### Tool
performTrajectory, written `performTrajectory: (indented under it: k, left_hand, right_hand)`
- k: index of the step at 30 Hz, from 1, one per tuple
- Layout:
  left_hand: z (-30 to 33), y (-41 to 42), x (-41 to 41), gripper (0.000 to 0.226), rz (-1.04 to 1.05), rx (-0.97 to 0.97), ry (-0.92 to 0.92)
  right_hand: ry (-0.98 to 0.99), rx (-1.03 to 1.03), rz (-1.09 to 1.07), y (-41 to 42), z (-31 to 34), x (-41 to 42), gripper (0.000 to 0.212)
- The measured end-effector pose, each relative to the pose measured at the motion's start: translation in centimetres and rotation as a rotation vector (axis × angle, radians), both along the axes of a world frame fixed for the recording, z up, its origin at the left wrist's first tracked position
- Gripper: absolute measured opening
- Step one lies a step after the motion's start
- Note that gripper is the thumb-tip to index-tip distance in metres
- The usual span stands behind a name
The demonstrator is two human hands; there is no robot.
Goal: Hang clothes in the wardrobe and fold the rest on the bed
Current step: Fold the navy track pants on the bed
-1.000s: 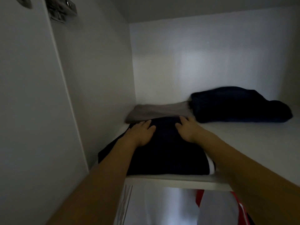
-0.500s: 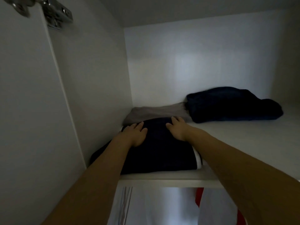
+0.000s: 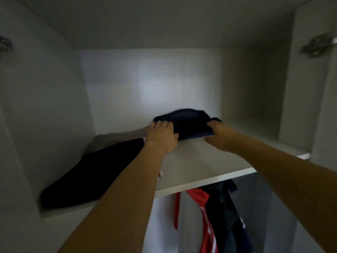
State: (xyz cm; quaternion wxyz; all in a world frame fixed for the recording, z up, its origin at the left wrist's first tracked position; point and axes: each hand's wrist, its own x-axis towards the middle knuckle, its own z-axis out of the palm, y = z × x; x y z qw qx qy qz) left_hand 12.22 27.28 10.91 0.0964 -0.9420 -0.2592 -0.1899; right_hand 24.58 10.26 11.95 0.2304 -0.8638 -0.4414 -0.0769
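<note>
On the white wardrobe shelf point(image 3: 204, 180), a folded navy garment point(image 3: 189, 123) lies at the back, near the middle. My left hand point(image 3: 161, 136) rests flat on its left end, fingers straight. My right hand point(image 3: 218, 134) cups its right end, with the fingers over the top and the thumb along the front edge. A black folded garment point(image 3: 91, 172) lies at the shelf's front left, partly under my left forearm. A grey folded garment point(image 3: 116, 136) sits behind it.
Below the shelf hang a red and white garment point(image 3: 205, 210) and dark clothes point(image 3: 228, 207). White side walls close the compartment in, and a metal door hinge point(image 3: 317, 45) sits at the upper right. Bare shelf runs to the right of my hands.
Both hands have left the black folded garment at the front left and moved back and right onto the navy garment. The camera has pulled back and turned right.
</note>
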Motion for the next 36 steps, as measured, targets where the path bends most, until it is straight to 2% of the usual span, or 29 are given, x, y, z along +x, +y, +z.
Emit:
performTrajectory:
  k: [5,10,17,24,30,36]
  left_hand:
    - [0.3,-8.1,4.6,0.059,-0.189,0.015,-0.025]
    - [0.4,-17.2,7.4,0.051,-0.367,0.037,-0.038]
    - [-0.6,-34.1,8.7,0.055,-0.616,0.027,-0.076]
    - [-4.6,-48.4,8.1,0.059,-0.776,-0.017,0.018]
    - [-8.8,-62.1,7.3,0.053,-1.062,-0.028,-0.091]
    - [-9.4,-77.9,0.7,0.05,-1.276,0.014,-0.133]
  right_hand:
    - [-0.07,-0.069,-0.177,-9.5,0.3,1.4,0.065]
    - [-0.096,-0.08,-0.32,-19.9,-0.1,1.4,0.061]
    - [-0.077,-0.079,-0.509,-38.5,-1.8,-1.1,0.064]
    - [-0.015,-0.108,-0.674,-54.9,-4.7,-6.2,0.063]
    - [0.01,-0.12,-0.886,-68.3,-7.2,-11.2,0.061]
    - [0.026,-0.103,-1.031,-81.8,-8.8,-20.8,0.06]
